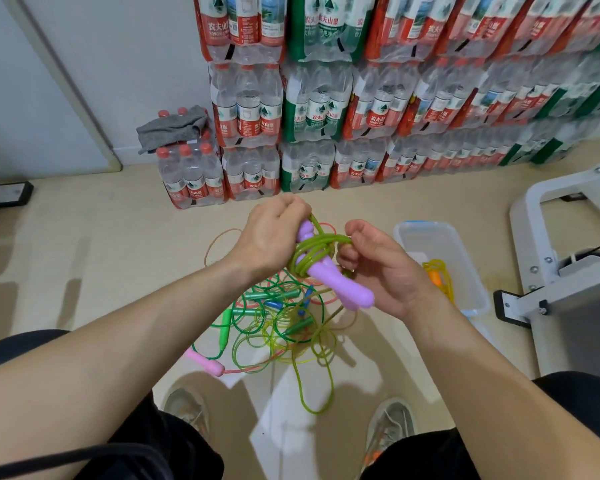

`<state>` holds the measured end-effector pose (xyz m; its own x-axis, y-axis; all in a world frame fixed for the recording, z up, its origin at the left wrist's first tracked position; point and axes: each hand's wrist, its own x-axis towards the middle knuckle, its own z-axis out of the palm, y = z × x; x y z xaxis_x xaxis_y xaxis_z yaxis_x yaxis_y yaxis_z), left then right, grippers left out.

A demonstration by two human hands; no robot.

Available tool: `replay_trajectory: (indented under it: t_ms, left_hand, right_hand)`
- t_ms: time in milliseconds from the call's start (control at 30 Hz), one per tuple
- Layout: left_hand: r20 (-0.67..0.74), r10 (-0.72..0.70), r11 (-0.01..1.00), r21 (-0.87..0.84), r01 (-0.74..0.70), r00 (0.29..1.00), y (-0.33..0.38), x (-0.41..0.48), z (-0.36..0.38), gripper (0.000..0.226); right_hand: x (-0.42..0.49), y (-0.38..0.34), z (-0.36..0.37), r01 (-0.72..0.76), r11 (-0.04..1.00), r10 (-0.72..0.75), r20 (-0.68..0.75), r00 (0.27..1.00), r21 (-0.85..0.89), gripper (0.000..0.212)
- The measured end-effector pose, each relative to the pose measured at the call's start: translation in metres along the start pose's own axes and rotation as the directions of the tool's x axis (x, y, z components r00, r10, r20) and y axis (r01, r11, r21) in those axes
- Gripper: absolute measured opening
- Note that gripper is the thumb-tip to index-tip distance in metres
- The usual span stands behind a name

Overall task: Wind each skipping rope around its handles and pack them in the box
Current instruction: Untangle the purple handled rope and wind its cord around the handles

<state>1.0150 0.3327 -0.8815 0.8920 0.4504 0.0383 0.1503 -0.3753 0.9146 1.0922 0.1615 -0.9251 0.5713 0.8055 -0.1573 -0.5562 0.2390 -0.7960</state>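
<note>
- Your left hand [271, 233] is curled over the top end of the purple handles [347, 289]. Its fingertips are hidden behind the back of the hand, so it probably also pinches the green rope [312, 254] there, but I cannot be sure.
- Your right hand [385, 268] grasps the lower part of the handles from the side, and its fingers hook a loop of the rope.
- The two handles lie together, with the long axis going from upper left, at the left hand, down to lower right, toward you.
- Several turns are already around the handles. A loose tail [312, 375] hangs down to the floor [118, 237], so I judge the winding is not finished.
- The box [426, 225] stands on the floor just right of your right hand, so this hand is the nearer one for packing. One wound yellow rope [437, 275] lies inside.
- Below your hands, a tangled pile of ropes [278, 317] waits on the floor.
- Behind it, packs of water bottles [361, 98] are stacked against the wall, and a white metal frame [551, 237] stands right of the box.
</note>
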Motion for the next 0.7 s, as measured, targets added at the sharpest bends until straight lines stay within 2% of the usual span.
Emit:
replay_trajectory:
  t_ms: [33, 100, 167, 200, 233, 300, 367, 433, 467, 533, 667, 700]
  left_hand:
    - [-0.034, -0.015, 0.998, -0.062, 0.013, 0.999, 0.004, -0.001, 0.000, 0.036]
    - [-0.131, -0.103, 0.981, -0.175, 0.079, 0.986, 0.009, -0.001, 0.000, 0.031]
    - [-0.242, -0.225, 0.949, -0.273, 0.156, 0.944, 0.004, 0.005, -0.002, 0.031]
    - [-0.298, -0.260, 0.940, -0.294, 0.170, 0.918, -0.002, 0.010, -0.005, 0.034]
    - [-0.354, -0.271, 0.944, -0.280, 0.176, 0.895, -0.007, 0.015, -0.009, 0.035]
    - [-0.435, -0.251, 0.965, -0.178, 0.191, 0.865, -0.019, 0.022, -0.015, 0.032]
    - [-0.476, -0.183, 0.982, -0.051, 0.181, 0.860, -0.024, 0.021, -0.017, 0.024]
    - [-0.446, -0.062, 0.989, 0.095, 0.116, 0.893, -0.027, 0.016, -0.014, 0.019]
    - [-0.404, -0.008, 0.984, 0.159, 0.079, 0.915, -0.028, 0.014, -0.012, 0.018]
    - [-0.323, 0.061, 0.971, 0.236, 0.019, 0.944, -0.030, 0.009, -0.008, 0.019]
    - [-0.152, 0.116, 0.951, 0.301, -0.066, 0.982, -0.028, 0.008, -0.011, 0.014]
    - [-0.081, 0.130, 0.950, 0.295, -0.101, 0.988, -0.027, 0.007, -0.010, 0.013]
  right_hand:
    - [0.001, 0.005, 0.003, -0.001, 1.000, 0.002, -0.048, 0.999, 0.004, 0.038]
    - [0.002, 0.023, 0.012, -0.031, 0.981, -0.018, -0.248, 0.969, -0.191, 0.012]
    - [0.001, 0.051, 0.023, -0.096, 0.924, -0.050, -0.364, 0.930, -0.371, 0.038]
    - [-0.003, 0.062, 0.032, -0.123, 0.872, -0.067, -0.366, 0.928, -0.474, 0.042]
    - [-0.007, 0.070, 0.040, -0.133, 0.785, -0.102, -0.338, 0.936, -0.606, 0.041]
    - [-0.016, 0.070, 0.055, -0.096, 0.477, -0.158, -0.192, 0.969, -0.874, 0.036]
    - [-0.020, 0.053, 0.070, -0.038, 0.182, -0.133, -0.063, 0.989, -0.983, 0.032]
    - [-0.023, 0.033, 0.085, -0.009, 0.026, -0.113, -0.011, 0.993, -1.000, 0.036]
    - [-0.023, 0.023, 0.088, -0.007, -0.020, -0.132, -0.004, 0.991, -1.000, 0.040]
    - [-0.022, 0.008, 0.087, -0.003, -0.047, -0.182, 0.005, 0.983, -0.999, 0.047]
    - [-0.014, -0.014, 0.068, 0.045, -0.042, -0.249, 0.054, 0.967, -0.998, 0.041]
    - [-0.013, -0.018, 0.063, 0.054, 0.010, -0.260, 0.050, 0.964, -0.998, 0.040]
